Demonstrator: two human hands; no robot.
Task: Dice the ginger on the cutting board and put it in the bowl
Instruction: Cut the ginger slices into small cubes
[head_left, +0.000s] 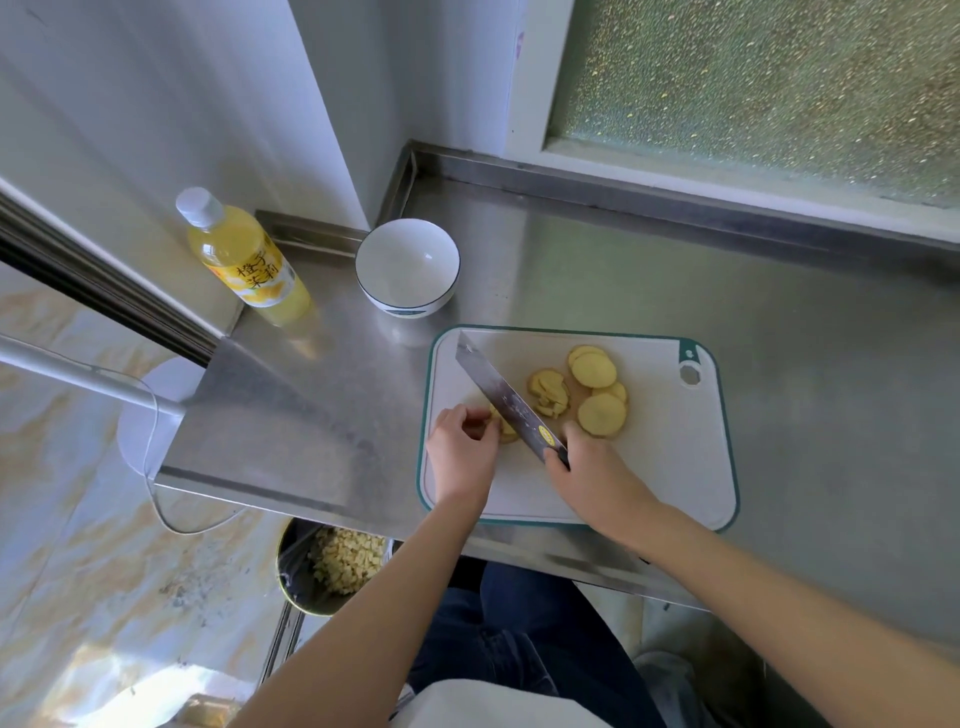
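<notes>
A white cutting board (654, 467) with a green rim lies on the steel counter. Several yellow ginger slices (595, 387) are spread on its far half. My right hand (587, 467) grips the handle of a cleaver (501, 395), whose blade slants up to the left across the board. Curled fingers of my left hand (462, 447) hold a small stack of ginger (506, 431) against the blade's left side. The white bowl (408, 265) stands empty beyond the board, at the back left.
A bottle of yellow drink (241, 257) stands left of the bowl near the counter's corner. Under the counter's front edge is a bin (322, 571) with diced yellow pieces in it. A wall and a frosted window (753, 83) close off the back.
</notes>
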